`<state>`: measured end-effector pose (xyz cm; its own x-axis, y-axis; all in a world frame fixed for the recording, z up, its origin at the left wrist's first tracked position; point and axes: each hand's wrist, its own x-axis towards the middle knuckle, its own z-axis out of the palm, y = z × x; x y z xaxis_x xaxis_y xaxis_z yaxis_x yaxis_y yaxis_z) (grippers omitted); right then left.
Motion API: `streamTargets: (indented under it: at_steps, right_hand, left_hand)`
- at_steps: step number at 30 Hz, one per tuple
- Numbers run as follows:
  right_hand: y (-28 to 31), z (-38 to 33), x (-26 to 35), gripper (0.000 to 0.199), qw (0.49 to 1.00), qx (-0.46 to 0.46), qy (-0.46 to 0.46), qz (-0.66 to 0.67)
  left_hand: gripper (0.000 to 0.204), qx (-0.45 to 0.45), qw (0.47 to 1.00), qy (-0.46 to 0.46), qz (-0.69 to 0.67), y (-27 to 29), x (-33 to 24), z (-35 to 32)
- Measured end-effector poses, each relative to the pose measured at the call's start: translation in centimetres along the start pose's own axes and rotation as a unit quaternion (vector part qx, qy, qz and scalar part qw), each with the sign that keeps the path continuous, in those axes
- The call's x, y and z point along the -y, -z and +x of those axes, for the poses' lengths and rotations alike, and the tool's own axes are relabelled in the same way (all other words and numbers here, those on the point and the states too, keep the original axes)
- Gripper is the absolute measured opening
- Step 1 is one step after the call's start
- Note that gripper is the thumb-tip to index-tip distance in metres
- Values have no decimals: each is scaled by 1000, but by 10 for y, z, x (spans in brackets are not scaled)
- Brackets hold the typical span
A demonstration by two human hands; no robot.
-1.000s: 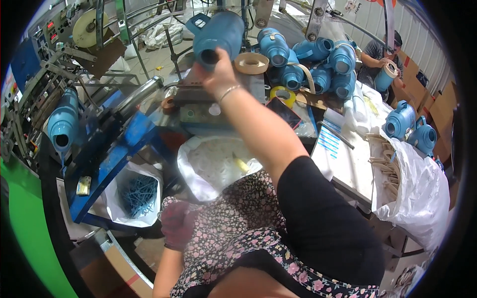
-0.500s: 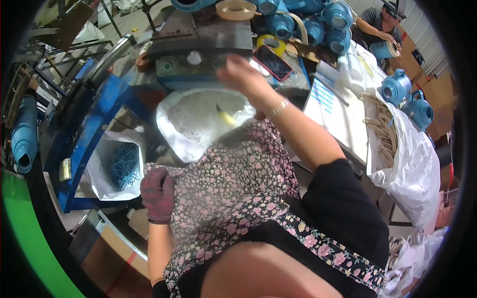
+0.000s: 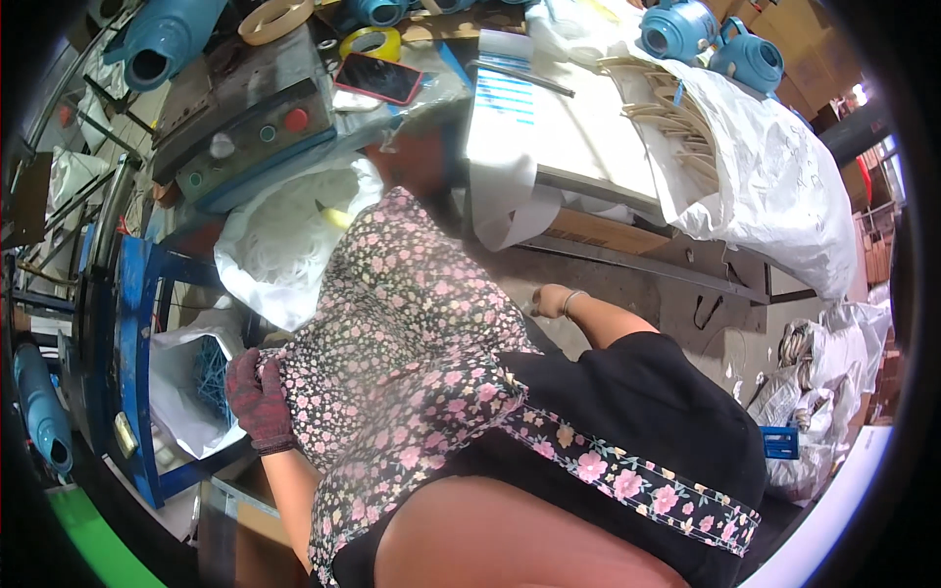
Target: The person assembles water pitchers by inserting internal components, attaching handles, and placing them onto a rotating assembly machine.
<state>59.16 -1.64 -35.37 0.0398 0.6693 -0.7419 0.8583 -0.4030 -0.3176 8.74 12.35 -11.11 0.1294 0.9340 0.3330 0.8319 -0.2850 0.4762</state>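
My left hand [image 3: 259, 402], in a dark red and grey knit glove, is at the left edge of my floral apron [image 3: 392, 284]. Its fingers are curled; whatever they hold, if anything, is hidden. My bare right hand [image 3: 551, 300], a bracelet at its wrist, hangs low beside the apron's right side, its fingers mostly hidden. In front of me a white bag [image 3: 263, 284] holds pale, clear plastic scraps, and a yellow-handled pointed tool [image 3: 335, 217] lies on them. Behind that bag stands a machine with a control box [image 3: 250, 137] bearing coloured buttons.
Left, a white bag [image 3: 176, 392] of blue strips sits by a blue metal frame [image 3: 137, 372]. Phone [image 3: 379, 77] and yellow tape roll [image 3: 371, 43] lie beyond the machine. A white-topped table [image 3: 588, 132] stands right, with a white sack [image 3: 784, 176] of beige strips and blue kettle-shaped shells [image 3: 747, 61].
My right hand has left the machine's front and dropped to my right side. The view has swung right. My left hand stays by the apron's edge.
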Motion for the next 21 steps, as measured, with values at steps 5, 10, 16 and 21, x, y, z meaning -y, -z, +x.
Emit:
streamTargets:
  at_steps: [5, 10, 16, 21]
  right_hand:
    - [4, 4, -17, 48, 999, -34, -5, 34]
    - [132, -46, 58, 41, 935, -141, 188, 264]
    - [274, -106, 11, 32, 811, -517, 80, 262]
    - [354, -109, -139, 39, 801, -567, -122, 145]
  left_hand:
    - [28, 30, 1000, 5, 3, -3, -11, 13]
    - [31, 47, 997, 62, 21, -4, -17, 2]
    - [32, 81, 994, 72, 20, -12, -29, 14]
    - [29, 81, 993, 89, 21, -12, -28, 5]
